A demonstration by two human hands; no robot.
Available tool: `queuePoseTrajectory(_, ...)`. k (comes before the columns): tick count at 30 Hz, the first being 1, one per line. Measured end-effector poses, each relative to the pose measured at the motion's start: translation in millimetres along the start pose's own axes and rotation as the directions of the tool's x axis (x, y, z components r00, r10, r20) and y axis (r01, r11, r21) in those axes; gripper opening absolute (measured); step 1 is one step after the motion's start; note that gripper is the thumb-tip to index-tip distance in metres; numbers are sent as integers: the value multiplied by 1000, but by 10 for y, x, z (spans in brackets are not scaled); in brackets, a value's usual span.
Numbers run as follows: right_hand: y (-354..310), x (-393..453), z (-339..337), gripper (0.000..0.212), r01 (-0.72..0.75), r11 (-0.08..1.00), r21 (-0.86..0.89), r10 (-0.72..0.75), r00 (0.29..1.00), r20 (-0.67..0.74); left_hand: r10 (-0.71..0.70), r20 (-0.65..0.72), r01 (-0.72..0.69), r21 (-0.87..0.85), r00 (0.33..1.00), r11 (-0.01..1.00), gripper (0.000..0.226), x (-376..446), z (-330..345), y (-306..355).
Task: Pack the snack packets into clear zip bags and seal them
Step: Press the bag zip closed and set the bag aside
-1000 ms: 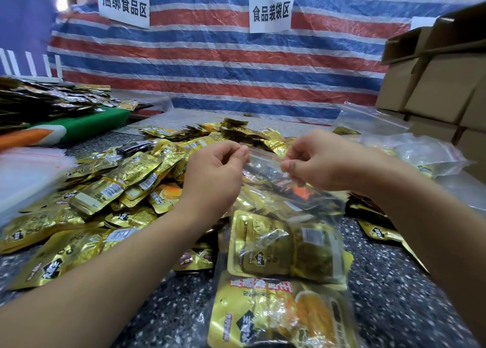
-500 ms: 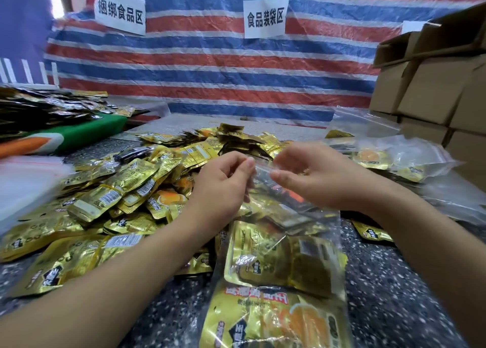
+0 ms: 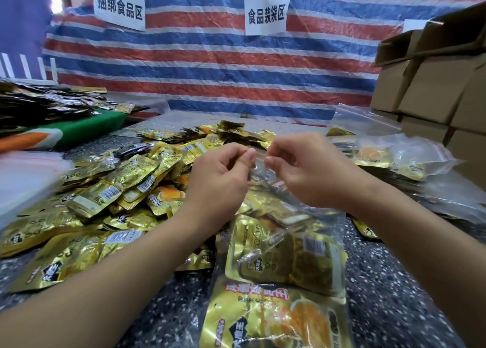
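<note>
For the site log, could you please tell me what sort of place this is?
Probably a small food-packing workshop. A big heap of gold snack packets covers the table, cardboard boxes are stacked at the right, and paper signs hang on a striped tarp as if marking work areas.

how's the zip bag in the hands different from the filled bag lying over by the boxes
The zip bag is held up by its top edge, pinched by the left hand and right hand; the filled bag by the cardboard boxes lies flat, untouched. The held one hangs lengthwise toward the camera; the other lies sideways on the table. Both are clear plastic holding gold snack packets.
</note>
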State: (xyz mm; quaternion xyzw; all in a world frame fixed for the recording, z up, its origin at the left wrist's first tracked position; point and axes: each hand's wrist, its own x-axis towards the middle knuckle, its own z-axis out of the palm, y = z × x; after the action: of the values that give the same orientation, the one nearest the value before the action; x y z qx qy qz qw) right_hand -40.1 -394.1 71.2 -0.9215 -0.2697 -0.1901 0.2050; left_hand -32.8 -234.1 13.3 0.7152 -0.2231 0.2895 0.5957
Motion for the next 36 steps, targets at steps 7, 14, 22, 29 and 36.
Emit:
queuePoseTrajectory(7, 30, -58, -66, 17, 66, 996, -61, -67, 998, -17, -2, -14, 1, -31, 1000, 1000, 29, 6, -19, 67)
queuePoseTrajectory(14, -125, 35, -141, 15, 50, 997, 50, -50, 999, -4, 21, -1, -21, -101, 1000, 995, 27, 18, -27, 104)
queuePoseTrajectory(22, -133, 61, -96, 24, -64, 995, 78, 63, 998, 24, 17, 2, -17, -49, 1000, 999, 31, 5, 5, 85)
queuePoseTrajectory(29, 35, -70, -100, 22, -102, 993, 63, 102, 995, -4, 22, -56, -22, 8, 998, 1000, 34, -16, -2, 110)
queuePoseTrajectory(36, 303, -289, -201, 23, -135, 991, -11, 134, 989, -65, 17, -94, -16, 10, 995, 1000, 29, 7, -69, 85)
